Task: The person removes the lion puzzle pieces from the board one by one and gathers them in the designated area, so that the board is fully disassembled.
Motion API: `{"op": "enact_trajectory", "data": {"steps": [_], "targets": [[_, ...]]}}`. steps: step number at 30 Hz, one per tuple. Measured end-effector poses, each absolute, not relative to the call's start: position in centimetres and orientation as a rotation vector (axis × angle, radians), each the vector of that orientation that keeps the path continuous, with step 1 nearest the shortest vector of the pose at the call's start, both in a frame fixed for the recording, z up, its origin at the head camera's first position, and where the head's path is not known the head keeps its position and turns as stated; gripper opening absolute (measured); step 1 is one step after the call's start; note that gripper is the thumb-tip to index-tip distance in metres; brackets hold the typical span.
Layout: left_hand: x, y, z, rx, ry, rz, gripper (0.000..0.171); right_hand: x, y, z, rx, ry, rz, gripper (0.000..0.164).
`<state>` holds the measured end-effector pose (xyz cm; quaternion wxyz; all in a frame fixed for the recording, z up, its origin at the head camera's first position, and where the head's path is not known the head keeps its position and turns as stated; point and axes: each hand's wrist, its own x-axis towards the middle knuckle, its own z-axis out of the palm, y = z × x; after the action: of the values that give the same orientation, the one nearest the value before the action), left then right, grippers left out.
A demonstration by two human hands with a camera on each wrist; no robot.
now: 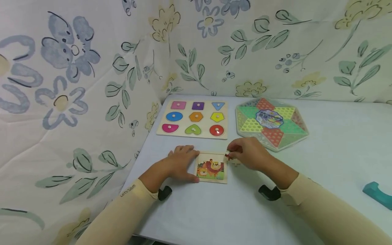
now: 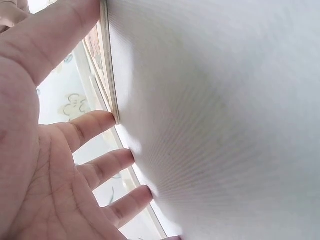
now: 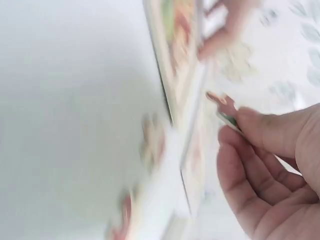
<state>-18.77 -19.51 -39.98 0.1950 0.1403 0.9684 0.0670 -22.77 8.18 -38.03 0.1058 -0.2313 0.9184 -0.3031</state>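
While the head view mostly hides the puzzle piece [image 3: 228,111] behind fingers, the right wrist view shows the right hand [image 1: 251,153] pinching it near the wooden lion puzzle [image 1: 211,157], with blurry loose bits [image 3: 153,143] on the white table [image 1: 214,214]. The piece is reddish brown, orange and dark green, and the puzzle shows a lion with a red-brown mane. The left hand [image 1: 182,163] is spread out, and its wrist view shows the thumb and one finger touching the puzzle's edge.
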Motion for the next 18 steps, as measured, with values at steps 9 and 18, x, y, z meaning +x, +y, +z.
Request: {"op": "enact_trajectory", "data": {"steps": [9,18], "targets": [[-18.7,-19.4,-39.8,0.389,2.710,0.198,0.103,-24.1,17.4,-38.1,-0.537,2.602,-0.869,0.019],[-18.6,-19.3,-39.6,0.396,2.714,0.219,0.102,-24.0,20.4,-40.1,-0.481,2.582,-0.812,0.018]]}}
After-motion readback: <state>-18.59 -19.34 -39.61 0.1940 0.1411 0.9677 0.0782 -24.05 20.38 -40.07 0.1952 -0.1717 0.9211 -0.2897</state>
